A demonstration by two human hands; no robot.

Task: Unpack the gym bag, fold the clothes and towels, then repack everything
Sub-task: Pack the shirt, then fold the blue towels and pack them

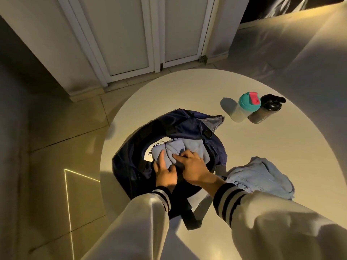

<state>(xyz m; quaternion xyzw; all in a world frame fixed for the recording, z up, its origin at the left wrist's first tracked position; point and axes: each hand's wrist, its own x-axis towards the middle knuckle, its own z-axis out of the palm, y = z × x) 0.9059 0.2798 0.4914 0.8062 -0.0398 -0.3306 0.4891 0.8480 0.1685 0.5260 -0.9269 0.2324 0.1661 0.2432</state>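
Fingers on cloth, bottles beyond bag
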